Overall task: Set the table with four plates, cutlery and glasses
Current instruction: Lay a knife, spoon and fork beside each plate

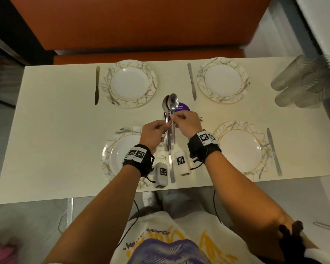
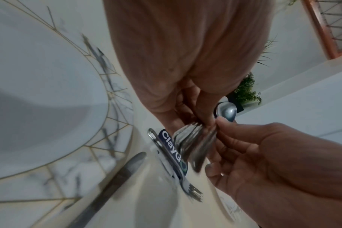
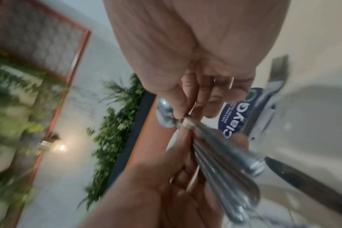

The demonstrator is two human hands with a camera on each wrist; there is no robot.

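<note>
— Right now, what's the risk?
— Both hands pinch one bundle of spoons (image 1: 170, 119): left hand (image 1: 153, 133) round the handles, right hand (image 1: 187, 122) peeling one off. Those polished, slim handles could slip and clatter onto the near plate (image 1: 111, 159) below.
— And beyond the hands?
— Forks (image 2: 187, 185) lie on a purple sticker (image 1: 181, 107); far plates (image 1: 131, 83) have knives (image 1: 97, 85); stacked glasses (image 1: 301, 84) wait far right on the table (image 1: 55, 130).
</note>
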